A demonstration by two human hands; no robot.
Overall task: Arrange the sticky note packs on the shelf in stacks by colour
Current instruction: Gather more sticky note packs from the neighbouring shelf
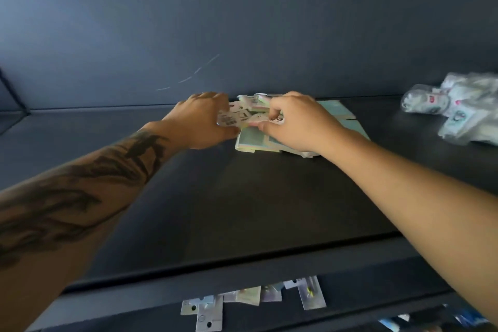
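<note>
Pale-green sticky note packs (258, 140) lie in a flat pile on the dark shelf (242, 210), near the back wall (242, 21) and directly ahead of the person. Both hands meet over the pile's far left corner. The left hand (200, 121) grips a clear-wrapped pack (234, 116) from the left side, fingers curled round its edge. The right hand (299, 124) pinches the same pack, or one touching it, from the right; blur prevents separating them.

Key relation: the pile extends to the right, beneath and beyond the right hand, so the right hand covers the stack and is nearer to it. The left hand sits at the pile's left edge. The pile's long axis appears to run left to right, roughly parallel to the back wall.

Count: one pile on this shelf; the number of packs in it cannot be determined. One cluster of clear bagged goods (455, 108) lies well apart, far right. About six hanging packets (250, 299) show below the shelf front.
</note>
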